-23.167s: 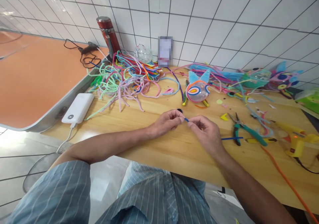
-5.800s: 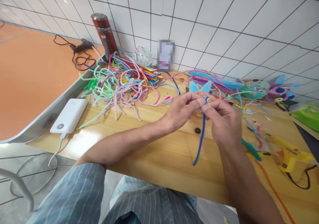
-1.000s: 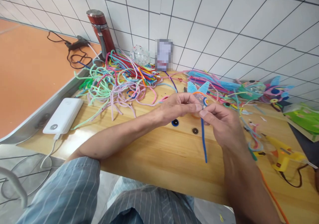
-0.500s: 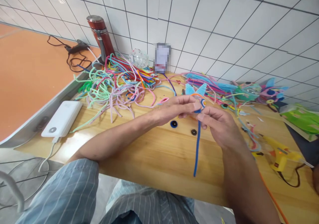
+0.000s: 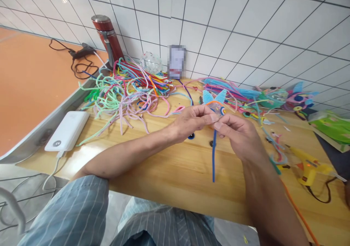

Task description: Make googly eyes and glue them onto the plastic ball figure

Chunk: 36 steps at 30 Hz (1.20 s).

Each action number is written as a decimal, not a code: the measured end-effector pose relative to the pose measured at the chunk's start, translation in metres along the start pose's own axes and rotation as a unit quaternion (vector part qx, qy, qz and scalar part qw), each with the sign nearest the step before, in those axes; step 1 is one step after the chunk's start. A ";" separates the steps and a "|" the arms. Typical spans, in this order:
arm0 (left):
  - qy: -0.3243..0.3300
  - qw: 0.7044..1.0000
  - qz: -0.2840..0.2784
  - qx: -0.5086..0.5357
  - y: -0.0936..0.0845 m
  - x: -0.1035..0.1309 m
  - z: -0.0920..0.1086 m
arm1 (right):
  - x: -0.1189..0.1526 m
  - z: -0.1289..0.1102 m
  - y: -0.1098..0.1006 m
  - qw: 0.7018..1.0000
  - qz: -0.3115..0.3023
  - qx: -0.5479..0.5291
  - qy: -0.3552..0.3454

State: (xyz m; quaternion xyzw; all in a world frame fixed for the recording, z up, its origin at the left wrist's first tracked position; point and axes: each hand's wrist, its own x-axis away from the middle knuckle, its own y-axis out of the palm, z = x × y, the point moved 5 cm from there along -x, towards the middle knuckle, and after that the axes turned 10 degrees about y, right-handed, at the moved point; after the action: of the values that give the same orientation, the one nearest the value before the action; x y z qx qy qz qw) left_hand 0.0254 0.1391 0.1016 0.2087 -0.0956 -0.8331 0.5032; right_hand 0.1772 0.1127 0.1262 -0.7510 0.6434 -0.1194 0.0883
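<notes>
My left hand [image 5: 191,121] and my right hand [image 5: 235,132] meet fingertip to fingertip over the table, both pinched. From between them a dark blue pipe cleaner [image 5: 213,162] hangs straight down; its upper end is hidden by my fingers. Just behind my fingertips is a clear ball figure [image 5: 218,108] with light blue pipe-cleaner ears [image 5: 214,97], an orange band and a ringed eye. Partly covered by my left hand lies a round blue-and-black piece [image 5: 191,136]. A small dark disc [image 5: 212,143] sits behind the hanging pipe cleaner.
Loose pipe cleaners [image 5: 131,104] pile up at left, near a red thermos [image 5: 108,38] and a white power bank [image 5: 67,131]. A phone [image 5: 176,62] leans on the tiled wall. At right are a yellow glue gun [image 5: 307,167], finished-looking figures [image 5: 298,99] and a green packet [image 5: 330,129].
Both hands stay pinched close together. The hanging end of the blue pipe cleaner has become shorter and its tip has risen. The view has shifted slightly.
</notes>
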 end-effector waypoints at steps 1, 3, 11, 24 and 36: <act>-0.006 0.999 0.022 0.025 0.002 0.002 -0.004 | 0.000 0.002 0.003 1.000 0.006 -0.006 -0.002; -0.015 0.995 0.063 0.074 0.005 0.007 -0.009 | 0.000 0.004 0.009 1.000 0.021 -0.016 -0.006; -0.086 0.966 0.119 0.214 0.019 0.024 -0.006 | 0.004 0.007 0.025 0.998 0.024 -0.049 -0.018; 0.015 0.990 -0.125 -0.069 -0.002 -0.007 0.023 | -0.002 0.005 -0.002 0.993 -0.098 -0.016 0.063; -0.007 0.982 -0.153 -0.114 -0.002 -0.004 0.022 | 0.001 -0.002 -0.005 0.992 -0.102 0.007 0.067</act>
State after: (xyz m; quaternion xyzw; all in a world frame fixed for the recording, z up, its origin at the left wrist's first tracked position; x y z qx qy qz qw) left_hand 0.0156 0.1425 0.1218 0.1564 0.0298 -0.9069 0.3902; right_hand 0.1817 0.1130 0.1298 -0.8024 0.5669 -0.1825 0.0381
